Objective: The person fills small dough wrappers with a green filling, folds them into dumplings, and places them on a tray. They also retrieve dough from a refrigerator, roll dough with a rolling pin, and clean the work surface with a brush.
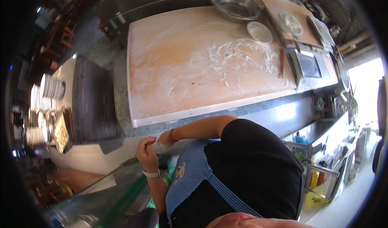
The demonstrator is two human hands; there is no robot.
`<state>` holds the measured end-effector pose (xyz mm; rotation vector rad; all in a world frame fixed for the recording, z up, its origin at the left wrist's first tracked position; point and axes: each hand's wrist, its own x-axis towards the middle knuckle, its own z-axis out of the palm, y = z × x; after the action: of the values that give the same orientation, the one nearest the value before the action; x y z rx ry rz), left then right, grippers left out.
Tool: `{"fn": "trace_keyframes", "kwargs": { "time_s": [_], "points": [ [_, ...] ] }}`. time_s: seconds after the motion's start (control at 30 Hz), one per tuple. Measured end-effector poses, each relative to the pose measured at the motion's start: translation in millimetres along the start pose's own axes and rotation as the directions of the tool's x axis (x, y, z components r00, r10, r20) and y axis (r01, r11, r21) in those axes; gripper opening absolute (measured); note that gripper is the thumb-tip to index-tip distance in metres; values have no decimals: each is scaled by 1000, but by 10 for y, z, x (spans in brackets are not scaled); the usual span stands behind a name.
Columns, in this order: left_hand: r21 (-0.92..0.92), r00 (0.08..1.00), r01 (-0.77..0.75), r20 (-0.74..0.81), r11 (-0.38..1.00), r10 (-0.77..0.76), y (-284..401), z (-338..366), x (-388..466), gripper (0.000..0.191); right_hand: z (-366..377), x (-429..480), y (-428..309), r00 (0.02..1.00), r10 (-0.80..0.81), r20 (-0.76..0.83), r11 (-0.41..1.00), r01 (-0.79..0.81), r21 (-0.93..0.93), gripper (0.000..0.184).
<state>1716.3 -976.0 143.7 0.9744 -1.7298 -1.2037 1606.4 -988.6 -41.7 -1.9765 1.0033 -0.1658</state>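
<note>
My left hand (147,152), with a pale watch on its wrist, is raised with the fingers loosely bent and nothing seen in it. Close beside it, my right hand (165,139) hangs with its fingers down, blurred, and no object shows in it. A red band circles the right wrist. Both hands are in front of my blue checked apron (191,164), near the front left corner of a large floured work board (169,76). Loose flour (239,55) is spread over the board's right half.
At the board's back right are a metal bowl (235,5) and a smaller bowl of flour (259,32). A metal scale (309,65) stands at the right, near a thin rolling pin (282,62). Stacked plates (51,87) are at far left, beyond a dark counter surface (94,103).
</note>
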Motion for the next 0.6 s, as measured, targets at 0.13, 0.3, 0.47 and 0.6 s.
{"fn": "trace_keyframes", "kwargs": {
  "time_s": [0.13, 0.3, 0.47, 0.6],
  "points": [
    [156, 984, 34, 169, 987, -61, -144, 457, -47, 18, -188, -993, 706, 905, 398, -149, 917, -390, 81, 41],
    [81, 968, 29, 245, 996, -48, -397, 967, -91, 22, -163, -1724, 1204, 702, 601, -383, 792, -457, 406, 40],
    [88, 954, -114, 288, 990, 84, -198, 1505, 150, 8, -264, -2365, 1090, 596, 688, -414, 682, -338, 649, 39],
    [9, 889, -264, 391, 964, 240, -129, 1960, 484, 32, -498, -2530, 1103, 485, 782, -393, 423, 50, 905, 44]
  ]
}}
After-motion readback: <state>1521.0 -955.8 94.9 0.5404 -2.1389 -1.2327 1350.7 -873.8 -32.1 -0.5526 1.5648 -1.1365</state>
